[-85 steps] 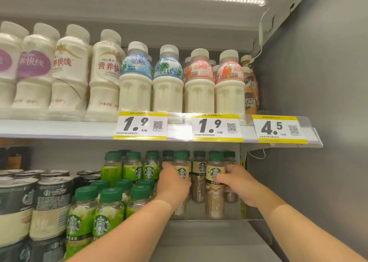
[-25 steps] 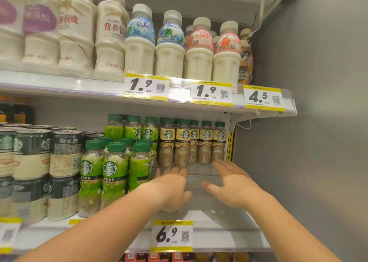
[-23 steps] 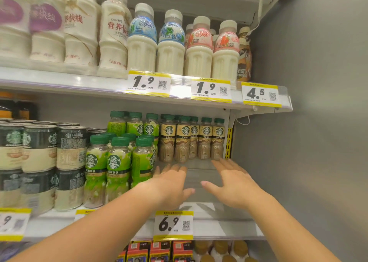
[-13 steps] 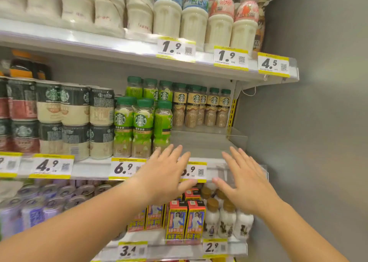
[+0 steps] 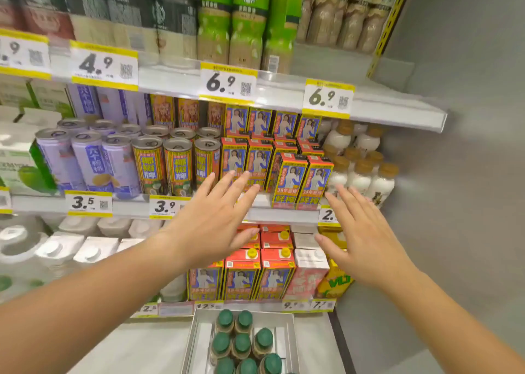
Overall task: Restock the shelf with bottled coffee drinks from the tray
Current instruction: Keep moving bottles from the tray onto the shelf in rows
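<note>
While both are being held out with fingers straight and spread, the left hand [image 5: 210, 226] and the right hand [image 5: 366, 240] are gripping nothing and are hovering in front of the lower shelves. The bottled coffee drinks [image 5: 241, 345], showing only their green caps, are being carried upright in the tray [image 5: 199, 339], which is sitting below and between the two hands. A reach down for the next bottles is judged to be the step being begun. One bottle per hand is being called for, each being taken round the shoulder just under the cap, so that neighbours packed close beside it are not being knocked over. Well above the right hand's fingertips, a bare stretch of shelf [image 5: 326, 58] is being left open in front of the brown bottles [image 5: 349, 24], though these are blurred. That gap is judged to be the place being filled, with labels being faced outward and rows being kept straight.
</note>
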`<state>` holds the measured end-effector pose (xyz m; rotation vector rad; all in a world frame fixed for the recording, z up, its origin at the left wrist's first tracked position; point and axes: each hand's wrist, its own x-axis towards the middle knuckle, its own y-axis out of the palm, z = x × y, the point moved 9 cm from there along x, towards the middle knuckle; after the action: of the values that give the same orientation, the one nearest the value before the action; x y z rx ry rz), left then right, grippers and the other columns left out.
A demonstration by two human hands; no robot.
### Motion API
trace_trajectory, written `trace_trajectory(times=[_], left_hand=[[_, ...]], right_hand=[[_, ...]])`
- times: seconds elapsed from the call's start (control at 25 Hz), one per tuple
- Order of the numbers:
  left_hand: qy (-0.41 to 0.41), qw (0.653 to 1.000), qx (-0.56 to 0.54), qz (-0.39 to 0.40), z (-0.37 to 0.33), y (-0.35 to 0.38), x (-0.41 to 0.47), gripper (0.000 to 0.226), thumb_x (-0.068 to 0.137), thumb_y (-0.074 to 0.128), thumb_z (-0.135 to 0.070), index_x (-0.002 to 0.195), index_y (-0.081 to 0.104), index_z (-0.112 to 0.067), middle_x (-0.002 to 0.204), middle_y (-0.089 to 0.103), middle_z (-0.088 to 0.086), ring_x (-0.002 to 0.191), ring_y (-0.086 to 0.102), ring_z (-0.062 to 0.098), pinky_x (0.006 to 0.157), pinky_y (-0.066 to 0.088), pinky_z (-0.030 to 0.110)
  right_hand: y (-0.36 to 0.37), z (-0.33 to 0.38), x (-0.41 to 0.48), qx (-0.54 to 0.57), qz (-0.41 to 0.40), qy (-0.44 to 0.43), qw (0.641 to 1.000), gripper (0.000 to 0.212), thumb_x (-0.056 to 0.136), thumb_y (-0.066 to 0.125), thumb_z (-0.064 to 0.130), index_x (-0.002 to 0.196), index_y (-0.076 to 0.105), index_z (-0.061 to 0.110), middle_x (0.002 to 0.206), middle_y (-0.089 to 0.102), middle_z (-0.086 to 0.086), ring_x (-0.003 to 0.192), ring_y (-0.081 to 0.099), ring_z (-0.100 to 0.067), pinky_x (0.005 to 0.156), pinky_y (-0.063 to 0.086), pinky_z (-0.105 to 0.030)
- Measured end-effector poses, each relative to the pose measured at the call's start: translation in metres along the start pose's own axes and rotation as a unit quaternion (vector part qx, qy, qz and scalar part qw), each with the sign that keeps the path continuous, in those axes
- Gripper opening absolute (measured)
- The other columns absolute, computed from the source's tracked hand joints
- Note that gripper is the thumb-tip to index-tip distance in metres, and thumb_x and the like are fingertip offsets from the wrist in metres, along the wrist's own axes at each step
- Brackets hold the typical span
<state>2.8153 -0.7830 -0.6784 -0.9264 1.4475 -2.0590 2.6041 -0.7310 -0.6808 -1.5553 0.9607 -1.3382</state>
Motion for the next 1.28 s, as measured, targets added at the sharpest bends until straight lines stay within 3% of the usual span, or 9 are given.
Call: trace_trajectory(times=[0.12, 0.36, 0.56, 0.68, 0.76, 0.92, 1.04, 1.16, 1.28], left_hand=[[0.005, 0.999, -0.012, 0.043, -0.011, 0.068, -0.033, 0.082, 0.092, 0.031, -0.065, 0.152, 0.033, -0.01, 0.157, 0.032, 0.019, 0.143, 0.033, 0.038, 0.114, 0.03, 0.054], [-0.006, 0.987, -0.034, 0.155, -0.037, 0.207, -0.103, 0.088, 0.09, 0.014, -0.068, 0.157, 0.009, -0.012, 0.163, 0.018, 0.015, 0.148, 0.021, 0.033, 0.118, 0.022, 0.051], [-0.036, 0.97, -0.133, 0.198, -0.063, 0.283, -0.154, 0.084, 0.09, 0.058, -0.052, 0.152, 0.03, -0.003, 0.155, 0.037, 0.019, 0.141, 0.038, 0.034, 0.115, 0.033, 0.046], [-0.127, 0.915, -0.306, 0.229, -0.072, 0.325, -0.183, 0.078, 0.089, 0.066, -0.031, 0.152, 0.026, -0.009, 0.154, 0.036, 0.01, 0.14, 0.037, 0.025, 0.114, 0.03, 0.033], [-0.19, 0.87, -0.382, 0.246, -0.078, 0.349, -0.196, 0.074, 0.09, 0.065, -0.02, 0.151, 0.025, -0.011, 0.152, 0.037, 0.009, 0.139, 0.038, 0.024, 0.113, 0.029, 0.032], [-0.301, 0.802, -0.446, 0.261, -0.084, 0.387, -0.199, 0.066, 0.091, 0.066, -0.021, 0.147, 0.034, -0.009, 0.145, 0.048, 0.015, 0.131, 0.049, 0.029, 0.107, 0.04, 0.036], [-0.31, 0.783, -0.47, 0.263, -0.093, 0.404, -0.193, 0.051, 0.089, 0.068, -0.026, 0.133, 0.047, -0.011, 0.127, 0.06, 0.013, 0.117, 0.057, 0.028, 0.089, 0.045, 0.03], [-0.33, 0.769, -0.488, 0.249, -0.096, 0.413, -0.188, 0.034, 0.087, 0.069, -0.024, 0.115, 0.051, -0.02, 0.114, 0.065, 0.004, 0.098, 0.062, 0.021, 0.077, 0.047, 0.031], [-0.341, 0.758, -0.508, 0.228, -0.098, 0.418, -0.185, 0.036, 0.085, 0.07, -0.022, 0.118, 0.054, -0.024, 0.113, 0.068, -0.001, 0.1, 0.063, 0.02, 0.085, 0.051, 0.035]], right_hand=[[0.061, 0.007, -0.029, 0.004, 0.045, -0.012, 0.999, 0.078, 0.09, 0.046, 0.059, 0.153, 0.032, 0.016, 0.163, 0.023, -0.009, 0.151, 0.017, -0.026, 0.123, 0.016, -0.044], [0.181, 0.017, -0.096, 0.041, 0.126, -0.029, 0.991, 0.074, 0.09, 0.052, 0.054, 0.151, 0.036, 0.013, 0.159, 0.033, -0.01, 0.149, 0.025, -0.028, 0.121, 0.02, -0.043], [0.261, 0.011, -0.149, 0.081, 0.214, -0.012, 0.973, 0.072, 0.096, 0.047, 0.05, 0.156, 0.021, 0.02, 0.165, 0.019, -0.002, 0.153, 0.01, -0.019, 0.123, 0.01, -0.036], [0.29, 0.005, -0.184, 0.159, 0.255, 0.039, 0.953, 0.069, 0.093, 0.052, 0.03, 0.155, 0.023, 0.024, 0.164, 0.023, 0.002, 0.152, 0.01, -0.015, 0.118, 0.007, -0.027], [0.306, 0.006, -0.212, 0.211, 0.299, 0.074, 0.928, 0.077, 0.086, 0.056, 0.026, 0.154, 0.022, 0.03, 0.163, 0.024, 0.004, 0.151, 0.009, -0.011, 0.116, 0.008, -0.023], [0.335, 0.024, -0.251, 0.293, 0.332, 0.136, 0.886, 0.082, 0.078, 0.063, 0.049, 0.151, 0.026, 0.04, 0.16, 0.027, 0.008, 0.15, 0.013, -0.009, 0.115, 0.013, -0.024], [0.348, 0.037, -0.257, 0.339, 0.314, 0.158, 0.873, 0.075, 0.071, 0.072, 0.052, 0.138, 0.038, 0.048, 0.146, 0.042, 0.02, 0.143, 0.027, -0.006, 0.115, 0.021, -0.026], [0.352, 0.039, -0.259, 0.401, 0.27, 0.199, 0.852, 0.065, 0.067, 0.083, 0.04, 0.113, 0.045, 0.067, 0.118, 0.05, 0.044, 0.12, 0.043, 0.014, 0.099, 0.036, -0.016], [0.356, 0.037, -0.265, 0.433, 0.252, 0.23, 0.835, 0.066, 0.067, 0.085, 0.036, 0.111, 0.047, 0.067, 0.118, 0.051, 0.04, 0.116, 0.044, 0.015, 0.092, 0.035, -0.013]])
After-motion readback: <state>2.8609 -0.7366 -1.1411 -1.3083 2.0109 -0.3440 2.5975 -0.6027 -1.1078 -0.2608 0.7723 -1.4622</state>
